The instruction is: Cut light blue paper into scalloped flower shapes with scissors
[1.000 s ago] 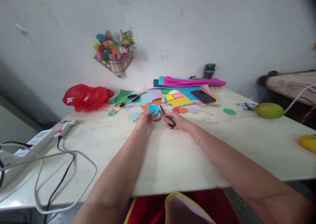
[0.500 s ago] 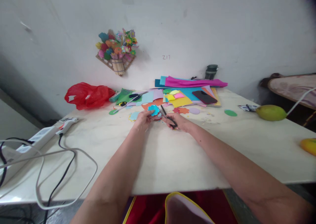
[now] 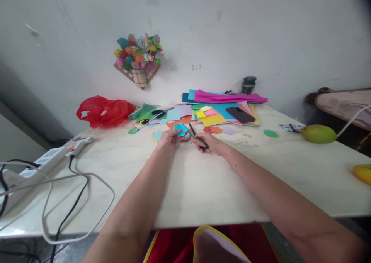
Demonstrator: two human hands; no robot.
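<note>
Between the fingers of my left hand [image 3: 169,140] is a blue paper flower [image 3: 180,129] with a scalloped edge. My right hand [image 3: 209,143] grips black-handled scissors [image 3: 200,141], their blades spread apart beside the flower's right edge. Beneath and around the left fingers lie paper cutouts, among them pale blue and yellow pieces [image 3: 157,136]. Orange-red flower cutouts [image 3: 213,130] and a lilac paper oval [image 3: 228,130] rest just beyond the right hand.
Behind the hands are stacked coloured sheets [image 3: 214,119], a phone [image 3: 240,114] and another pair of scissors [image 3: 161,112]. A red plastic bag [image 3: 106,111] lies back left; a power strip [image 3: 43,160] and cables run along the left. Green fruit [image 3: 319,134] sits right.
Both hands keep nearly the same place, with the blue flower and the open scissors held as before. The whole view has shifted very slightly.
</note>
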